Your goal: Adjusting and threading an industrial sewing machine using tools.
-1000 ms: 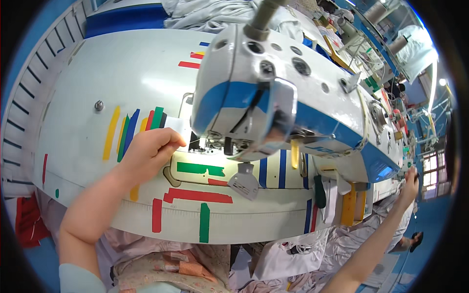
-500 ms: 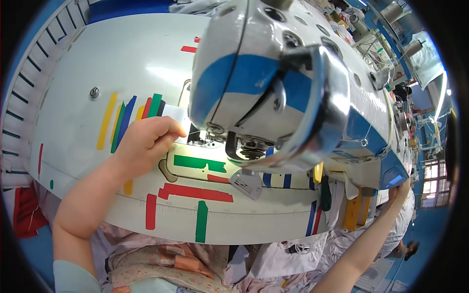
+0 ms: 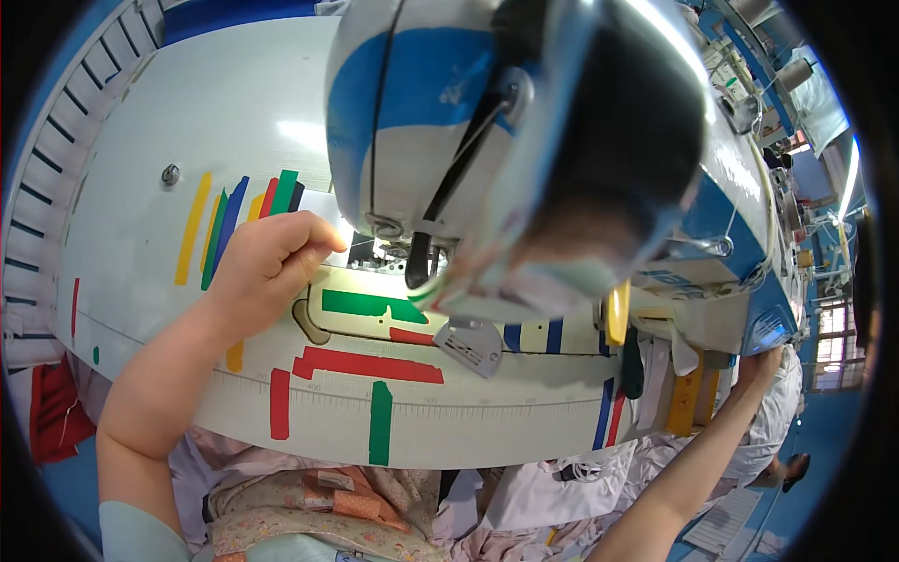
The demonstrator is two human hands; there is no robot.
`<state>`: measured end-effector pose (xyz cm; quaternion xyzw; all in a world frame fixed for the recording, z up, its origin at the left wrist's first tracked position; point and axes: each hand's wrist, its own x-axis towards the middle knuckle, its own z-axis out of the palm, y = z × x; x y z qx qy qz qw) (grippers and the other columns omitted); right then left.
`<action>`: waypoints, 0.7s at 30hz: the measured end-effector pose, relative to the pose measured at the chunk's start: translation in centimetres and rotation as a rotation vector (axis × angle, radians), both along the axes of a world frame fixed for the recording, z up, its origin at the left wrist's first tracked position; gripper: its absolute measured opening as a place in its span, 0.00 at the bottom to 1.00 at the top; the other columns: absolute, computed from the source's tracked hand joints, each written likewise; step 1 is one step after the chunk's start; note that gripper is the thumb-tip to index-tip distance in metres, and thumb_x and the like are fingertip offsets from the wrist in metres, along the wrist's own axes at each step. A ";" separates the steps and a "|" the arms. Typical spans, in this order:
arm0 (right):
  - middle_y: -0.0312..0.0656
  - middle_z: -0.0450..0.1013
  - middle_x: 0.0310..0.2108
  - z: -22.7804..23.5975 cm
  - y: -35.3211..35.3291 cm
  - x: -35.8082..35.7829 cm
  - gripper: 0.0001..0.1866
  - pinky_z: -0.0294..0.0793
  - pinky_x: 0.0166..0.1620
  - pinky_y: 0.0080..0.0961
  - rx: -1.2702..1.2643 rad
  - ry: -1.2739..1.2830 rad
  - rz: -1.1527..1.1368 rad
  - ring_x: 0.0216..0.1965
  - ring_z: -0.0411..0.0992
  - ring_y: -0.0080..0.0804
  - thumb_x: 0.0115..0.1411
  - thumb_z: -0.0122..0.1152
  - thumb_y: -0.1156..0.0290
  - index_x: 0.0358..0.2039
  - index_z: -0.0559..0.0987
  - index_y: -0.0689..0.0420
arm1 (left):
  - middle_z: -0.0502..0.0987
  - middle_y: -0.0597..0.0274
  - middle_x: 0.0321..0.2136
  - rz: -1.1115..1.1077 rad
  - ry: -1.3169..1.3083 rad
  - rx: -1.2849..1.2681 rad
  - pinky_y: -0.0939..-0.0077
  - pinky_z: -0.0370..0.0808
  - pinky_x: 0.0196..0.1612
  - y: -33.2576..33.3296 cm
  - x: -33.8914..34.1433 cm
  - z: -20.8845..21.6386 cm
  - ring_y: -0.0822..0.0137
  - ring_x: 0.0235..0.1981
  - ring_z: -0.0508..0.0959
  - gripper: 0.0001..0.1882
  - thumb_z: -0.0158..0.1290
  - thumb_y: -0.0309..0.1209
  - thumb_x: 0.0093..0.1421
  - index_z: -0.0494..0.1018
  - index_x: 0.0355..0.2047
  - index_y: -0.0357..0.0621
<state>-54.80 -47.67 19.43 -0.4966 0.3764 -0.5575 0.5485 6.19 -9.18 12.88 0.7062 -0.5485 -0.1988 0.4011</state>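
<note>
A large white-and-blue sewing machine (image 3: 412,89) fills the middle of the view over the white table. My left hand (image 3: 272,258) is beside its lit needle area, left of the presser foot, with thumb and forefinger pinched together. Whatever is between those fingertips is too small to make out. The metal throat plate (image 3: 375,265) lies just right of them. At the far right my right hand (image 3: 760,363) reaches up to the underside of the machine's small lit control panel (image 3: 770,330). Its fingers are mostly hidden there.
Coloured tape strips (image 3: 370,365) mark the white table (image 3: 122,140), with a measuring scale along its front edge. A small metal bobbin-like piece (image 3: 170,174) sits at left. Pale fabric (image 3: 538,501) hangs below the front edge. Red cloth (image 3: 61,412) lies at lower left.
The view has shifted, so the machine head looks larger and nearer. My left hand stays pinched by the needle area, and my right hand stays at the control panel.
</note>
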 end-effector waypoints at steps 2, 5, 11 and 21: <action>0.44 0.67 0.53 -0.1 -0.2 -0.3 0.21 0.65 0.57 0.38 0.003 -0.005 0.039 0.53 0.66 0.40 0.66 0.45 0.62 0.55 0.66 0.60 | 0.73 0.61 0.21 0.010 0.017 0.028 0.78 0.66 0.25 -0.1 -0.1 -0.2 0.70 0.21 0.71 0.03 0.49 0.22 0.58 0.73 0.30 0.38; 0.44 0.68 0.52 0.3 -0.7 -1.3 0.19 0.66 0.56 0.38 0.014 -0.010 -0.011 0.52 0.66 0.40 0.66 0.44 0.64 0.54 0.67 0.60 | 0.73 0.61 0.21 0.013 -0.023 -0.088 0.79 0.66 0.25 -0.2 -0.2 -0.7 0.70 0.21 0.70 0.03 0.49 0.22 0.58 0.73 0.30 0.38; 0.47 0.71 0.45 2.6 -1.7 -1.7 0.17 0.72 0.48 0.34 -0.009 0.117 -0.081 0.45 0.71 0.39 0.64 0.46 0.68 0.49 0.70 0.65 | 0.73 0.51 0.28 -0.021 -0.155 -0.087 0.72 0.70 0.33 0.5 1.4 -3.1 0.56 0.30 0.75 0.07 0.47 0.20 0.56 0.73 0.34 0.39; 0.52 0.74 0.41 6.8 -2.4 2.5 0.15 0.78 0.41 0.32 0.121 0.307 0.008 0.39 0.75 0.38 0.63 0.47 0.72 0.46 0.71 0.68 | 0.74 0.56 0.33 0.137 0.744 -0.097 0.70 0.70 0.41 2.3 1.8 -7.3 0.61 0.38 0.74 0.08 0.49 0.18 0.52 0.72 0.33 0.39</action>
